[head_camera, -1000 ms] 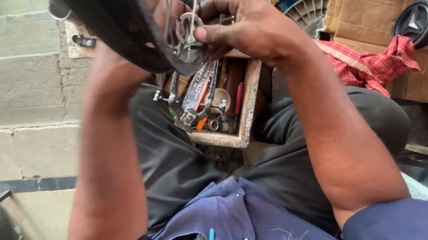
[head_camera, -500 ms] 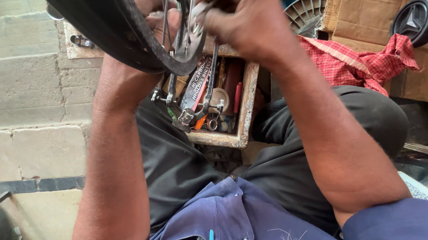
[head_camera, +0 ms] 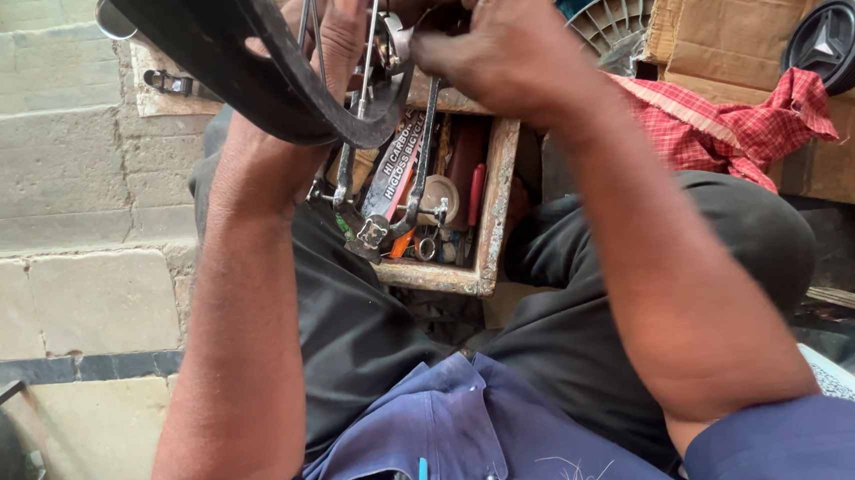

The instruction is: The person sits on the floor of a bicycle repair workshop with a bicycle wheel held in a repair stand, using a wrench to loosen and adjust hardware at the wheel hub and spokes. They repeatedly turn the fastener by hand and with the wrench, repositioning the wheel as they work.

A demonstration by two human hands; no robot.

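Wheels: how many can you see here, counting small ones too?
2. One spoked wheel with a black tyre is held up in both hands, the left hand behind it and the right hand at its spokes. One small black wheel lies at the upper right on cardboard. Others may be hidden.

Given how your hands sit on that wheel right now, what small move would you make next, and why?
Probably a short further turn of the right hand at the spoke, while the left hand steadies the tyre. The right fingers pinch around something small where the spokes meet the rim, though what they grip is hidden. The wheel is held above the wooden toolbox, so other tools are close.
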